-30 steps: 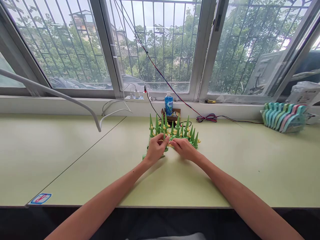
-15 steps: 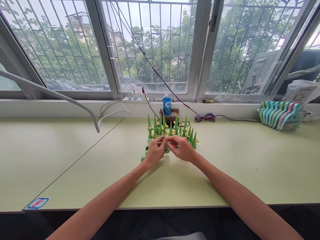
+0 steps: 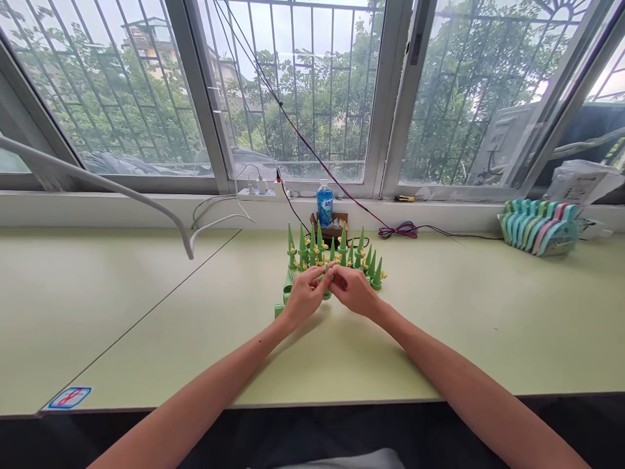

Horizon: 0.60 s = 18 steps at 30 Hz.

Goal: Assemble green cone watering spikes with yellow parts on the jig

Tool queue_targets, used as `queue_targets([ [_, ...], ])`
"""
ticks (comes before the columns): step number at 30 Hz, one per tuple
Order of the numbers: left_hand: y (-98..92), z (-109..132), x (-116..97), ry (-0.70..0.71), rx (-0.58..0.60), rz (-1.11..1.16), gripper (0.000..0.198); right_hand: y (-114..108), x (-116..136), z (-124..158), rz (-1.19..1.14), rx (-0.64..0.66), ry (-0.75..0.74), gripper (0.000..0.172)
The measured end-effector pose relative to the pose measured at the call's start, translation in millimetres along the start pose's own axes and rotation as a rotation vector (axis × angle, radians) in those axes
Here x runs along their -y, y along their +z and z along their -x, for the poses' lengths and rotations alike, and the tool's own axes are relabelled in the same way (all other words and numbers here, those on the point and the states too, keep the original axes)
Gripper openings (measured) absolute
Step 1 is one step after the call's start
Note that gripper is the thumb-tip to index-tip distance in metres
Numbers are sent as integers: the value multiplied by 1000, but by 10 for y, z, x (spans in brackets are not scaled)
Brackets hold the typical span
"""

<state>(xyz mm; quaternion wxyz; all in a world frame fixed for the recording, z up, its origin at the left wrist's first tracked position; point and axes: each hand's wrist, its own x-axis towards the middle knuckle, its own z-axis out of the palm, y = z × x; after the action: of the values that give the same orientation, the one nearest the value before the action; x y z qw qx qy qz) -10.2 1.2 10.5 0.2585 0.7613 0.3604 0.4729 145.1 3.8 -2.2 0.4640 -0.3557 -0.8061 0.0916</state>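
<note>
My left hand (image 3: 306, 293) is closed around a green plastic watering spike (image 3: 327, 296), whose lower rim shows beneath the fingers. Against its fingertips, my right hand (image 3: 356, 291) is pinched at the side of the spike; whatever lies between those fingers is hidden. Just beyond both hands stand several green cone-shaped watering spikes (image 3: 360, 247) with small yellow valves, points up. Beside my left wrist, green cylindrical pieces (image 3: 279, 311) lie on the table, partly covered by the hand.
The pale green table (image 3: 463, 326) runs under the window. A blue bottle (image 3: 325, 206) stands by a small brown box (image 3: 342, 225) behind the spikes. Coiled cable (image 3: 398, 229) and a row of pastel plastic pieces (image 3: 540, 228) are to the right. A white cable (image 3: 146, 198) hangs at left.
The fingertips of both hands have drawn closer together over the spike, the right hand shifting slightly left. The view has also shifted a little. The standing spikes stay in place.
</note>
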Motion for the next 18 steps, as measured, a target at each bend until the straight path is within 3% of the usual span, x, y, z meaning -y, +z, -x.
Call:
queue_targets([
  [4, 27, 18, -25, -29, 3, 38, 43, -26, 21, 4, 48, -4, 10, 14],
  [11, 22, 7, -80, -78, -199, 129, 32, -222, 76, -223, 145, -186, 101, 15],
  [15, 70, 31, -25, -26, -122, 103, 32, -339, 94, -580, 298, -298, 73, 18],
  [18, 113, 71, 15, 42, -15, 22, 29, -373, 70, -870, 453, -291, 62, 21],
])
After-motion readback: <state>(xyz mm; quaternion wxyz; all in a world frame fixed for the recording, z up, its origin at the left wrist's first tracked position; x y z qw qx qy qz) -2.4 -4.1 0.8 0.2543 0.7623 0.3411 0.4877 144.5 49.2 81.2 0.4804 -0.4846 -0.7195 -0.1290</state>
